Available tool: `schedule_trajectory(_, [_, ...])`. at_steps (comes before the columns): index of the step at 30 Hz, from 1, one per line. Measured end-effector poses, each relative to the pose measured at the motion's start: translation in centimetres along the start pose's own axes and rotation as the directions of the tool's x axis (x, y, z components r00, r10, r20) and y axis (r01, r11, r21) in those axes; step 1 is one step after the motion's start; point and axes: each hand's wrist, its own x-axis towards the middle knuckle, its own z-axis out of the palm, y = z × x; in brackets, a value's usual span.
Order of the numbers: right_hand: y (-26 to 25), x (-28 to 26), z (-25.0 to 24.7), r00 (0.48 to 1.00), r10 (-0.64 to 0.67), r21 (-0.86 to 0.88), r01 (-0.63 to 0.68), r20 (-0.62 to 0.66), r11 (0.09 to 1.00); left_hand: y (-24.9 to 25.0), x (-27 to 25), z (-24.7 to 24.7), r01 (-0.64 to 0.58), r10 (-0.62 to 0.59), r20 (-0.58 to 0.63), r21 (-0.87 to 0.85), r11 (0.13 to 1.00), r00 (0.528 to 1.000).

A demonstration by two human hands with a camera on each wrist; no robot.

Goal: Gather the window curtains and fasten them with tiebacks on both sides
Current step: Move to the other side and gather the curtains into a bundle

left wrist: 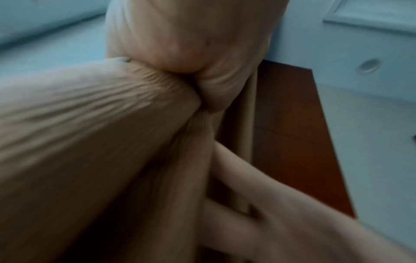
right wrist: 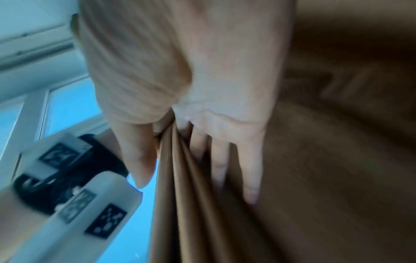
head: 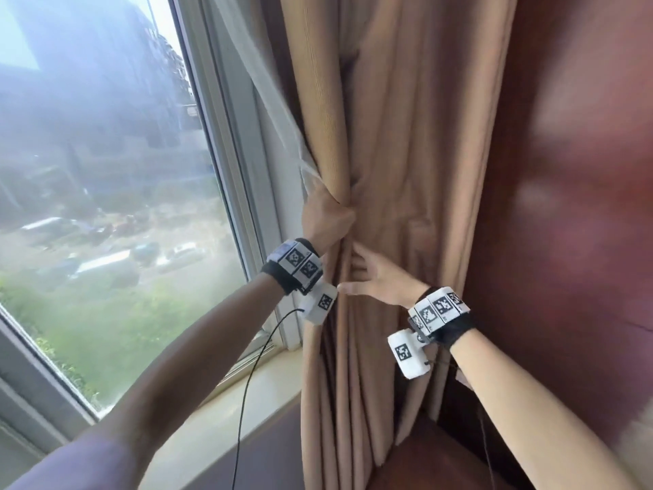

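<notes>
I get daylight from the window (head: 106,171) at left, hazy and washed out. The curtain (head: 406,136) is evenly lit, with dark folds. Glare smears the wood panel (head: 572,171). Head view bends at the edges. Both wrist views are dim, bluish and motion-blurred.

My head camera looks forward and down at the curtain (head: 406,171), window to its left. My left wrist camera sits right against its folds (left wrist: 90,142); my right wrist camera, equally close, looks along them (right wrist: 202,213).
</notes>
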Motion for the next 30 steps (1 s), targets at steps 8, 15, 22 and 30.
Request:
schedule_trajectory(8, [1.8, 0.7, -13.4, 0.372, 0.100, 0.052, -0.137, -0.923, 0.989, -1.3, -0.2, -1.3, -0.041, 0.040, -0.014, -0.017, 0.999, 0.999])
schedule_trajectory(15, [3.5, 6.3, -15.0, 0.701, 0.268, 0.193, -0.187, -0.660, 0.963, -0.5, -1.6, -2.4, -0.027, 0.030, 0.063, -0.063, 0.998, 0.998])
schedule_trajectory(22, [-2.4, 0.0, -6.8, 0.817, 0.069, 0.003, -0.081, -0.573, 0.997, 0.8, -2.2, -2.3, -0.068, 0.072, 0.130, -0.035, 0.997, 0.989])
schedule_trajectory(30, [-6.6, -2.5, -0.4, 0.929, -0.053, -0.327, -0.076, -0.368, 0.942, 2.2, -5.9, -2.9, -0.061, 0.226, 0.393, -0.392, 0.918, 0.891])
